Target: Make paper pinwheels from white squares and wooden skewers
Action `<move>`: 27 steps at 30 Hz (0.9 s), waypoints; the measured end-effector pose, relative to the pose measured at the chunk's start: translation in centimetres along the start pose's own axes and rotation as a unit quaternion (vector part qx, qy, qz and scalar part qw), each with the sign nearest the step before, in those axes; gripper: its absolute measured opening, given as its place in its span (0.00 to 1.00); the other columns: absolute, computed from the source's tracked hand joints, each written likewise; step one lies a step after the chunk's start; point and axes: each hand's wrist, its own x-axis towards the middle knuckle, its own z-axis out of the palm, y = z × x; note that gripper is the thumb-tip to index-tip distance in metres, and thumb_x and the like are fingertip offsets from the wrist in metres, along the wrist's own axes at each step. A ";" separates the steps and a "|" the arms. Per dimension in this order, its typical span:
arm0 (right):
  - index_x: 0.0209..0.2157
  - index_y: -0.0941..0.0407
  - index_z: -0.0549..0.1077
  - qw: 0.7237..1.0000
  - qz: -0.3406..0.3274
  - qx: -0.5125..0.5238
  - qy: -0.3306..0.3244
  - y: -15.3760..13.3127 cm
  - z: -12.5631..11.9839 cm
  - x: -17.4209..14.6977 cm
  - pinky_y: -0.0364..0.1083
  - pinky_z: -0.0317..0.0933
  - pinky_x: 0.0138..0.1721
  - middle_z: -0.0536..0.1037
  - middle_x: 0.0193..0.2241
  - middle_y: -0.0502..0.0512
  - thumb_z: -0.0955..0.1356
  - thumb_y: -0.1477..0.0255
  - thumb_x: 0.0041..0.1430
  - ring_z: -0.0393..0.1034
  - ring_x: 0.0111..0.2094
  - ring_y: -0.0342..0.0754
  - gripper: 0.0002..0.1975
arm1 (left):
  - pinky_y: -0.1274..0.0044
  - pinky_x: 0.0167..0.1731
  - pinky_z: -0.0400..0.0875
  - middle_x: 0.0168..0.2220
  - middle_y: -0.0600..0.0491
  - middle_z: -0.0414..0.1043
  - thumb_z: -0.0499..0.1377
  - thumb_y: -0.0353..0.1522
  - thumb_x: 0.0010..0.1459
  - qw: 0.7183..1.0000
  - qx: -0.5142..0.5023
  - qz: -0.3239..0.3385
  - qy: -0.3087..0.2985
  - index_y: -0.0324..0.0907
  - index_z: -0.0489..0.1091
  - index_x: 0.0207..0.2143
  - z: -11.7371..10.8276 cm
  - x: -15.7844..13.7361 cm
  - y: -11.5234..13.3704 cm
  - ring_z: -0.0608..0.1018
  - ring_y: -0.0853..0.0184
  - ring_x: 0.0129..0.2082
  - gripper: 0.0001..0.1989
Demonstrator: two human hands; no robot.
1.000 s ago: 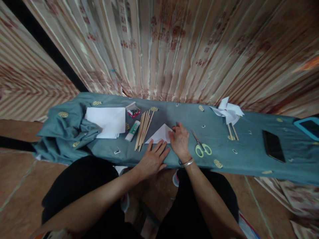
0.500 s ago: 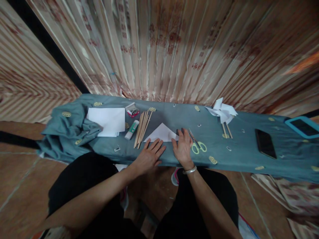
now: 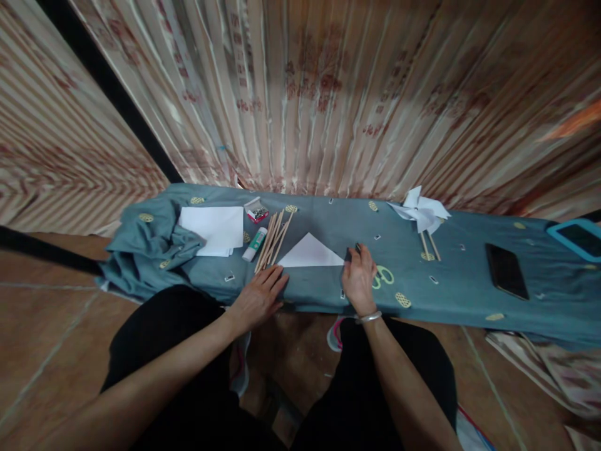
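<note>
A white sheet folded into a triangle [image 3: 310, 252] lies on the cloth, its long edge towards me. At its left corner my left hand [image 3: 259, 293] rests with the fingers stretched out flat, holding nothing. My right hand [image 3: 360, 279] is at the right corner, fingers bent and drawn together. A small dark tip shows at its fingertips; whether it grips the paper corner or something else is hidden. Beside and partly under that hand are scissors [image 3: 385, 274], only their green handles plainly visible. Several wooden sticks [image 3: 272, 241] lie just left of the paper.
Left of the sticks are a glue stick [image 3: 255, 243], an open small box of metal bits [image 3: 256, 211] and white paper sheets [image 3: 213, 230]. A white pinwheel [image 3: 419, 211] with sticks, a black phone [image 3: 507, 271] and a blue-framed device [image 3: 580, 238] lie to the right.
My hands have moved apart along the triangle's long edge, left hand to the left and right hand to the right. The right fingers have drawn together and now cover more of the scissors.
</note>
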 end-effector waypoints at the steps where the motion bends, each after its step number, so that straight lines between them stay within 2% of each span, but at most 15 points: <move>1: 0.53 0.63 0.68 1.000 0.002 0.002 -0.001 0.0 0.0 0.0 0.62 0.53 0.56 0.64 0.58 0.73 0.58 0.78 0.60 0.54 0.61 0.60 0.21 | 0.61 0.58 0.62 0.62 0.36 0.60 0.59 0.32 0.57 1.000 0.001 -0.002 0.001 0.35 0.59 0.60 0.0 -0.1 0.1 0.63 0.51 0.62 0.29; 5: 0.52 0.64 0.69 1.000 0.009 0.025 0.001 0.2 -0.1 0.3 0.61 0.54 0.56 0.65 0.58 0.73 0.57 0.78 0.60 0.57 0.60 0.60 0.21 | 0.60 0.59 0.62 0.62 0.37 0.60 0.60 0.32 0.57 1.000 0.001 -0.014 0.012 0.35 0.60 0.59 0.0 0.0 0.5 0.63 0.51 0.62 0.29; 8: 0.52 0.63 0.70 0.998 0.008 0.064 0.008 0.3 -0.1 0.8 0.60 0.55 0.56 0.68 0.56 0.71 0.55 0.75 0.64 0.60 0.59 0.57 0.21 | 0.60 0.58 0.62 0.61 0.38 0.61 0.60 0.33 0.58 0.999 -0.005 -0.028 0.028 0.35 0.61 0.59 0.1 0.1 0.7 0.64 0.51 0.62 0.27; 13: 0.48 0.62 0.73 0.995 -0.048 0.061 -0.063 0.0 -0.1 1.4 0.60 0.57 0.56 0.71 0.54 0.70 0.60 0.65 0.64 0.63 0.57 0.59 0.20 | 0.60 0.58 0.63 0.60 0.36 0.62 0.59 0.32 0.59 0.998 -0.022 -0.033 0.044 0.34 0.61 0.58 0.2 0.1 0.8 0.65 0.52 0.61 0.25; 16: 0.47 0.61 0.74 0.993 -0.061 0.070 -0.078 -0.4 0.0 1.6 0.60 0.58 0.55 0.71 0.54 0.69 0.63 0.66 0.62 0.64 0.56 0.59 0.18 | 0.60 0.57 0.64 0.60 0.37 0.62 0.59 0.33 0.59 0.998 -0.017 -0.033 0.048 0.35 0.62 0.57 0.2 0.1 0.9 0.65 0.52 0.61 0.25; 19: 0.43 0.60 0.76 0.989 -0.055 0.121 -0.065 -0.7 -0.1 1.8 0.58 0.59 0.54 0.73 0.53 0.67 0.64 0.68 0.59 0.67 0.54 0.57 0.14 | 0.60 0.57 0.64 0.60 0.37 0.63 0.59 0.33 0.59 0.997 -0.018 -0.045 0.052 0.35 0.63 0.57 0.3 0.2 1.0 0.66 0.52 0.60 0.25; 23: 0.31 0.57 0.77 0.981 -0.017 0.190 -0.036 -0.6 -0.8 2.2 0.56 0.61 0.52 0.77 0.48 0.65 0.64 0.66 0.58 0.71 0.49 0.56 0.11 | 0.61 0.57 0.64 0.58 0.38 0.65 0.56 0.34 0.61 0.996 -0.031 -0.053 0.061 0.36 0.62 0.58 0.0 0.9 1.1 0.67 0.54 0.59 0.24; 25: 0.29 0.56 0.75 0.978 0.013 0.209 -0.002 -0.2 -1.5 2.5 0.55 0.62 0.51 0.77 0.47 0.64 0.64 0.65 0.58 0.72 0.48 0.55 0.12 | 0.61 0.57 0.63 0.59 0.38 0.64 0.55 0.35 0.61 0.995 -0.034 -0.055 0.072 0.36 0.60 0.59 -0.4 1.4 1.3 0.65 0.54 0.61 0.25; 27: 0.30 0.56 0.75 0.976 0.044 0.207 0.052 0.3 -2.6 2.9 0.56 0.61 0.52 0.75 0.50 0.65 0.65 0.64 0.58 0.70 0.50 0.56 0.12 | 0.61 0.59 0.60 0.61 0.38 0.61 0.55 0.35 0.61 0.994 -0.036 -0.054 0.089 0.36 0.59 0.60 -0.9 2.2 1.6 0.63 0.54 0.62 0.26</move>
